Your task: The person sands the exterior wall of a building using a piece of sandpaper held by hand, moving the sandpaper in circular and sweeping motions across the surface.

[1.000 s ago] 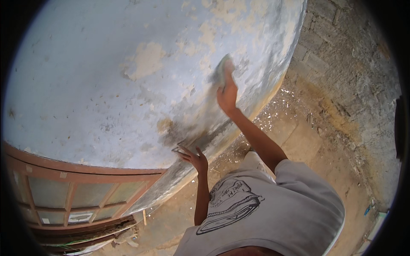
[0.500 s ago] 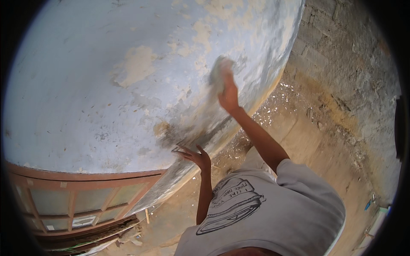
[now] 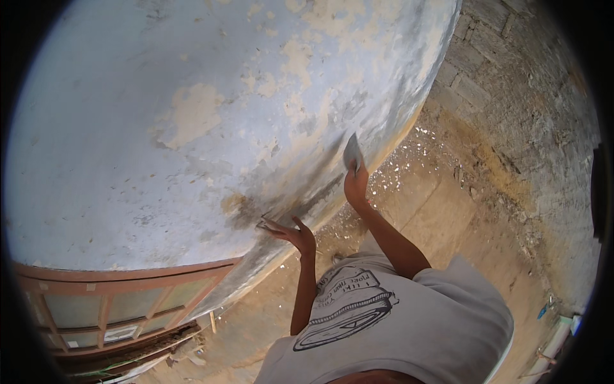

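The scraper [image 3: 352,153] is being held in the closed grip of the right hand [image 3: 355,185] and has been drawn lower down the flaking wall [image 3: 192,128] than a second ago. The open left hand [image 3: 295,234] is being pressed flat against the wall beside it, so the peeling patch is being worked downward.

I see the right hand [image 3: 355,185] gripping a scraper [image 3: 352,152] against the peeling blue wall [image 3: 192,128]; left hand [image 3: 295,234] open, fingertips touching the wall.
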Demonstrator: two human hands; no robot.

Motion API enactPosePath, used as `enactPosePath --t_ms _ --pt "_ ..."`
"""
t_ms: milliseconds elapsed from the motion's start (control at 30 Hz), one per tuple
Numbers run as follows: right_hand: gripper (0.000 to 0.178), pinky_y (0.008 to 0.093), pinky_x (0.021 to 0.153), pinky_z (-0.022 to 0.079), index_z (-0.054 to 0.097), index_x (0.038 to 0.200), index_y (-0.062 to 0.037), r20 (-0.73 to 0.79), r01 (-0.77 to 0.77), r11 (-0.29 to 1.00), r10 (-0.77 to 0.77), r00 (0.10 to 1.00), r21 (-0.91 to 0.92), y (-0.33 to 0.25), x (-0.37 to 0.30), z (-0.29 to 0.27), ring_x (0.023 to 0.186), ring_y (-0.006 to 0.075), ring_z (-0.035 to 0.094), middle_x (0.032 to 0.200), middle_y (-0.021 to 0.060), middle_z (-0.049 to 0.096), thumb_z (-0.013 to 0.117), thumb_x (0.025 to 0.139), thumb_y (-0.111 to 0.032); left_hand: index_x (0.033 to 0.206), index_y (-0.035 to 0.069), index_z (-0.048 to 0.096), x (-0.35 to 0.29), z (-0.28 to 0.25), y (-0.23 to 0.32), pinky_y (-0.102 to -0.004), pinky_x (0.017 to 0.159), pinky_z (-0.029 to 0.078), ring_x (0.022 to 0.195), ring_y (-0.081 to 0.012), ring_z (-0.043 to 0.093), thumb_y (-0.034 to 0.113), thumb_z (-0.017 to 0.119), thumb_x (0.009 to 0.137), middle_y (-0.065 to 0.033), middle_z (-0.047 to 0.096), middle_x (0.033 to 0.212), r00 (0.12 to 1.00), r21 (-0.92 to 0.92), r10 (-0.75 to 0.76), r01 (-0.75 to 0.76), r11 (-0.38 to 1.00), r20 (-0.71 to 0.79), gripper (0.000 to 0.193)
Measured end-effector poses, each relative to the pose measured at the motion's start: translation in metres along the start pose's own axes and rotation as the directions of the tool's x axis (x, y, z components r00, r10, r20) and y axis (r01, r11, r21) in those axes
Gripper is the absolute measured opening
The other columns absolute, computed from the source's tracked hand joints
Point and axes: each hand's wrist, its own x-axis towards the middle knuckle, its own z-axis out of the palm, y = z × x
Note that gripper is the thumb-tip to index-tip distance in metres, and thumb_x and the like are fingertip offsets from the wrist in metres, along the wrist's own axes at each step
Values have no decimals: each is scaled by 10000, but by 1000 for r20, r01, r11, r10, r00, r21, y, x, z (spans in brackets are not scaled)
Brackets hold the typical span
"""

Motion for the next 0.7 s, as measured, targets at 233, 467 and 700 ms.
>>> enactPosePath --t_ms 233,467,700 --pt "682 456 1230 349 465 1553 -15 -43 622 783 -621 783 14 -108 62 -13 1500 363 424 1569 208 501 445 907 201 1693 162 -2 -6 6 7 -735 1189 206 1565 -534 -13 299 593 1066 -268 -185 1697 997 -11 2 -1 1000 71 875" --pt "908 477 1234 352 503 1551 -84 35 598 797 -597 801 -88 -110 45 7 1496 421 406 1589 199 482 428 702 229 1695 168 4 -4 9 13 -714 1201 206 1566 -530 -5 234 592 1067 -270 -183 1696 999 -44 22 -20 999 47 862" --pt "845 439 1154 452 521 1539 -78 28 636 771 -636 772 -18 -122 66 2 1465 427 451 1595 217 467 451 750 216 1682 112 58 -6 13 9 -684 1200 252 1553 -527 42 205 607 1061 -271 -150 1692 998 41 -6 3 999 62 834"
